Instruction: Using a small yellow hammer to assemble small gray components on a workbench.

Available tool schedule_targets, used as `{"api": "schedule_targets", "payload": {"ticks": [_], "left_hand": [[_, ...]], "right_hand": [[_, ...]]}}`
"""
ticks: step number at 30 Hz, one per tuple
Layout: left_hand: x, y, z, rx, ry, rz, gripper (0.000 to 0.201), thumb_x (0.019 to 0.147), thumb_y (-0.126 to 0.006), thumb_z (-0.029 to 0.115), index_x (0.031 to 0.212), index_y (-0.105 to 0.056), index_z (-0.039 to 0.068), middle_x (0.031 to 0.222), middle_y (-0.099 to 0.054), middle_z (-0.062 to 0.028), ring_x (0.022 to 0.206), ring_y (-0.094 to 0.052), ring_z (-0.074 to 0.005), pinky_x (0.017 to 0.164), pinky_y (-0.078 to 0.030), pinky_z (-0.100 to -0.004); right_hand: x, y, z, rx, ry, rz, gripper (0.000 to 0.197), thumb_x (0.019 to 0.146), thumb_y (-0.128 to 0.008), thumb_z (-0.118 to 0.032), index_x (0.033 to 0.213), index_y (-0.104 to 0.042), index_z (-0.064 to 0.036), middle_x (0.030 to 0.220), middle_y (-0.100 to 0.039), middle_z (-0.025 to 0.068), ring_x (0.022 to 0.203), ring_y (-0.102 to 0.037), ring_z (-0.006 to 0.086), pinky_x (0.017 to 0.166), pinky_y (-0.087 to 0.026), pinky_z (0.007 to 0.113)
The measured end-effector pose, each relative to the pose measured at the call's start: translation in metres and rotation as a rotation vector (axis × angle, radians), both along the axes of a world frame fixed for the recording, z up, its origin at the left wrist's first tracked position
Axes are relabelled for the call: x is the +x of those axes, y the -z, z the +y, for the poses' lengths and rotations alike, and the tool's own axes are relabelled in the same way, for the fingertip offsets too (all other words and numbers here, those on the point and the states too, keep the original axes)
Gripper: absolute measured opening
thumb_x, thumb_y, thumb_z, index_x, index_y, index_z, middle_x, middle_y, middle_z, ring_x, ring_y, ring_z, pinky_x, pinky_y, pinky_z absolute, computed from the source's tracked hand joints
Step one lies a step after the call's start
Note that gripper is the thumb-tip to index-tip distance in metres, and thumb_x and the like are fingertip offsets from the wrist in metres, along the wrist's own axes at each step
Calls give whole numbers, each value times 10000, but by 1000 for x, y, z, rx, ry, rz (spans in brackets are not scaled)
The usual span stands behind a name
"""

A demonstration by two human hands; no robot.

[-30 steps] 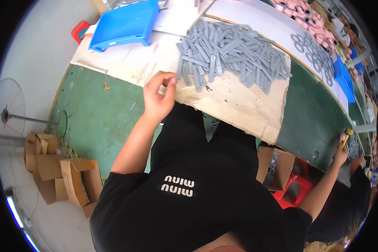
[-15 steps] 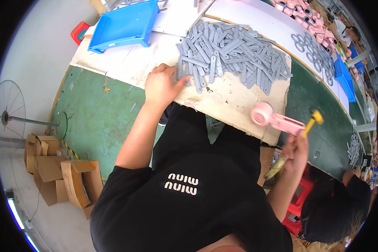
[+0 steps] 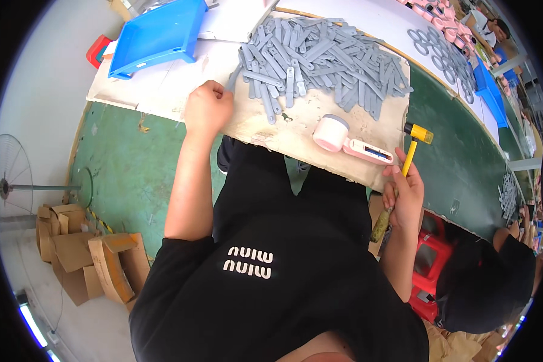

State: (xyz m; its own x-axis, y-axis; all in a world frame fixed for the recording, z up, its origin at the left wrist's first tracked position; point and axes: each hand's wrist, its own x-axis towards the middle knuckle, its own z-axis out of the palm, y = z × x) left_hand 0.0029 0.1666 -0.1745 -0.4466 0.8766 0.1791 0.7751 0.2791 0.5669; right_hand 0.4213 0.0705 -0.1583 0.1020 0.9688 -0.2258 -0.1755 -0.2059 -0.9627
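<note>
My left hand (image 3: 210, 107) is closed at the left side of the heap, pinching one grey plastic strip (image 3: 234, 76) that sticks up past the fingers. Several more such strips (image 3: 320, 57) lie piled on the cardboard-topped table. In my right hand (image 3: 408, 196) is a small hammer (image 3: 411, 154) with a yellow shaft, a black-and-yellow head pointing up and a worn grip below the palm. The fingertips of that hand also meet the handle end of a pink handheld fan body (image 3: 332, 134). Its round head is at the table's near edge, and its handle shows an open slot with dark parts inside.
A blue tray (image 3: 157, 39) stands at the far left of the table. Grey rings (image 3: 443, 57) and pink fan bodies (image 3: 446, 27) lie on the bench beyond. Cardboard boxes (image 3: 111, 265) and a standing fan (image 3: 6, 188) are at left. A person in black (image 3: 482, 283) sits close at right.
My left hand has closed on a grey strip and drawn it away from the heap. The pink fan body has moved left and turned, its slot now showing. The hammer is more upright.
</note>
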Motion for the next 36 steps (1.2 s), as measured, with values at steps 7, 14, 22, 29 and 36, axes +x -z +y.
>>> {"api": "schedule_targets", "payload": {"ticks": [7,14,22,29,36], "left_hand": [[45,-13,-25,657,273,-417,46,930,-735,-33,922,-741,12,894,-722,-23,653,-577,-68,606,-462,-227],[179,1,-91,263,863,-1022,55,940,-764,-40,988,-769,-14,988,-754,-89,765,-672,-89,647,-530,-229],[194,-11,-90,231,948,-660,105,858,-852,121,877,-778,48,794,-724,-75,614,-676,-159,550,-509,-295],[167,-28,-55,703,963,-32,220,739,-869,149,887,-721,82,866,-683,-57,811,-654,-282,782,-508,-426],[174,-16,-29,537,1020,-104,327,777,-855,137,1067,-730,55,1078,-724,-108,1090,-675,-316,1032,-485,-491]], "right_hand": [[0,5,-11,78,119,47,325,1064,-569,-38,1380,-580,38,816,-576,8,441,-386,32,380,-326,221],[-30,-4,-24,232,-215,179,313,1121,-560,-233,1280,-659,17,940,-682,112,396,-420,73,374,-351,238],[-38,-10,-28,182,-140,-137,124,1052,-685,-119,1019,-700,0,873,-640,11,597,-522,39,507,-411,210],[-2,-16,11,185,104,-560,178,1034,-731,-174,982,-708,-5,746,-546,-86,692,-437,25,615,-365,228],[-7,-15,36,45,-59,-599,195,984,-783,-187,958,-767,6,703,-570,-77,658,-441,31,586,-358,244]]}}
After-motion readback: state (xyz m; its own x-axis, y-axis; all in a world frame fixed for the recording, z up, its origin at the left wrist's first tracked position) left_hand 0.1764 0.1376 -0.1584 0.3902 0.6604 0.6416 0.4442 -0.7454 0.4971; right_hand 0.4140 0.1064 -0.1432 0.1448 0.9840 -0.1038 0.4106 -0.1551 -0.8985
